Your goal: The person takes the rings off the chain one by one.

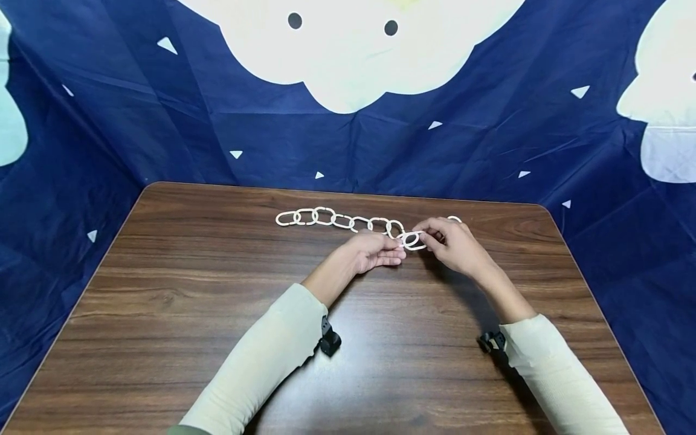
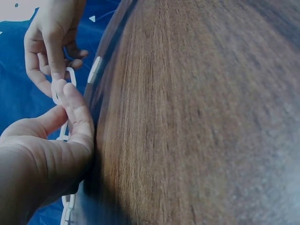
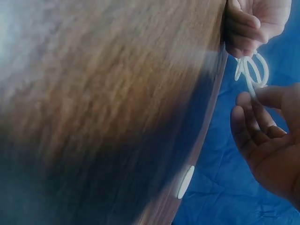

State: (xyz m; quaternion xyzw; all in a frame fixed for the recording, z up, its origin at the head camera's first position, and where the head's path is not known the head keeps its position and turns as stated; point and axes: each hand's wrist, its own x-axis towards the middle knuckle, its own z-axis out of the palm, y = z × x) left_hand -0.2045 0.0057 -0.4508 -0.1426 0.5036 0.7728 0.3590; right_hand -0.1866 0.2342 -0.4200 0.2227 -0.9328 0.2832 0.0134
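A chain of white oval links (image 1: 324, 215) stretches along the far part of the table, its right end raised between the two hands. My left hand (image 1: 376, 251) pinches a link near that end between thumb and fingers. Close by on the right, my right hand (image 1: 454, 244) pinches the white chain link (image 1: 416, 246) at the end with thumb and forefinger. In the right wrist view the white links (image 3: 253, 75) overlap one another between the fingertips of both hands. Part of the chain is hidden behind the left hand in the left wrist view.
Another white link (image 1: 454, 219) lies on the table (image 1: 217, 338) just beyond the right hand, partly hidden by it. A dark blue cloth (image 1: 283, 139) with white cloud shapes hangs behind the table's far edge and at the sides.
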